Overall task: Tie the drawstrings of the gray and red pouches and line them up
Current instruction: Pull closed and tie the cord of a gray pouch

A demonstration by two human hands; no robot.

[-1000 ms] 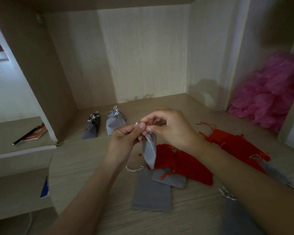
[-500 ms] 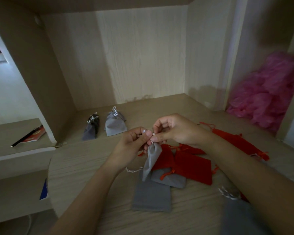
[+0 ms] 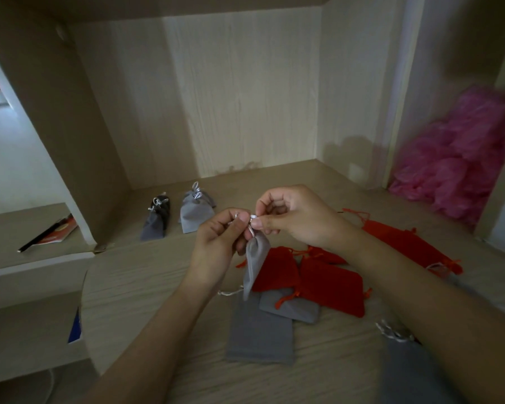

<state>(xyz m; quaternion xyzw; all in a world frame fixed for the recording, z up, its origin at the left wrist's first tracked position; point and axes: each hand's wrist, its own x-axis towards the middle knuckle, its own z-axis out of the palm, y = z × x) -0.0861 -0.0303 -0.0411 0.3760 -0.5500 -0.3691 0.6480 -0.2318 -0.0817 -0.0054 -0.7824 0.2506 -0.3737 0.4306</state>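
A small gray pouch (image 3: 255, 262) hangs from its silver drawstrings above the wooden desk (image 3: 134, 281). My left hand (image 3: 219, 243) pinches one string end and my right hand (image 3: 298, 218) pinches the other, fingertips almost touching over the pouch's gathered neck. Two tied gray pouches (image 3: 158, 218) (image 3: 195, 211) stand side by side at the back left. Below my hands lie flat gray pouches (image 3: 260, 333) (image 3: 292, 309) and several red pouches (image 3: 330, 282) (image 3: 276, 269) (image 3: 403, 243). Another gray pouch (image 3: 405, 365) lies under my right forearm.
The desk sits in a wooden alcove with a back wall (image 3: 239, 91) and side panels. A pink plastic bag (image 3: 461, 158) fills the right compartment. On a lower shelf to the left lie a pencil and a red booklet (image 3: 51, 233).
My hands sank a little and drew the strings sideways at the pouch's neck. The hanging gray pouch swung slightly to the left at its bottom.
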